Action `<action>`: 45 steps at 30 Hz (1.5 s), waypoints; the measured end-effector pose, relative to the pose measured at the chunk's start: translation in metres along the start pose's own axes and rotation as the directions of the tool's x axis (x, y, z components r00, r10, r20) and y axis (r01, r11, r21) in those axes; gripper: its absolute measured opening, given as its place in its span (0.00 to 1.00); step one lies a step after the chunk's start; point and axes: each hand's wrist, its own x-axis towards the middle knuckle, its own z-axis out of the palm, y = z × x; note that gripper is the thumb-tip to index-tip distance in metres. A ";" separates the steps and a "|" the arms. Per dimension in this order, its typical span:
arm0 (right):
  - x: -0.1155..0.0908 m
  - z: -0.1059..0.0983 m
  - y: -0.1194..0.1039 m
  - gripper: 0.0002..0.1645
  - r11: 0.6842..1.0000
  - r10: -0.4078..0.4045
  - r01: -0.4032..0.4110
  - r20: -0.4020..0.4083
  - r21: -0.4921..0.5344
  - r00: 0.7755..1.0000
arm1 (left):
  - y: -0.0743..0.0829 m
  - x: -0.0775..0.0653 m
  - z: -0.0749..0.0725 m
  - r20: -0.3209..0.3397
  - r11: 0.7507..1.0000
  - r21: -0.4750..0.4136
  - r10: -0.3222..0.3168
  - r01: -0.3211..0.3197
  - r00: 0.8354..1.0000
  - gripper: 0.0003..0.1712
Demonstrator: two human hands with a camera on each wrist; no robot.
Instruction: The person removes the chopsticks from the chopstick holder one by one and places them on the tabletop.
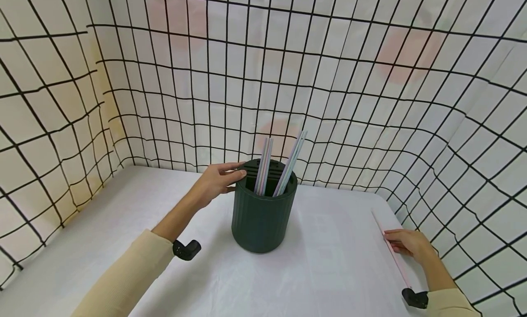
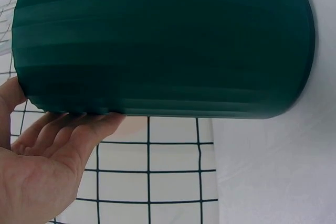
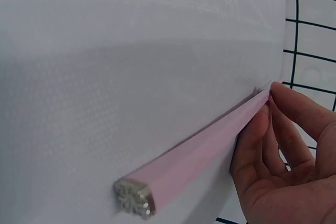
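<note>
PINCHED BESIDE RIGHT EDGE OF SURFACE: PINK STICK

Nipped between thumb and fingertips of right hand. Probably light and stiff, perhaps prone to roll; best taken near mid-length. Long axis roughly along right edge, far end toward far right corner; silvery, patterned end toward near edge. Farther off, toward far edge: upright green holder, gripped at rim by left hand, with two leaning bundles of sticks inside.
</note>
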 end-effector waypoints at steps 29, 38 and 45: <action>-0.050 0.056 -0.136 0.30 0.922 -0.382 0.385 0.047 -0.053 0.923 | -0.003 -0.001 -0.001 0.008 1.000 0.011 0.012 -0.012 1.000 0.31; -0.084 0.106 -0.206 0.24 0.877 -0.481 0.479 0.070 0.043 0.874 | -0.002 0.000 -0.001 0.015 1.000 0.004 0.019 -0.019 1.000 0.31; -0.107 0.139 -0.242 0.22 0.831 -0.556 0.555 0.104 0.039 0.825 | -0.002 0.000 -0.001 0.014 1.000 -0.001 0.018 -0.018 1.000 0.31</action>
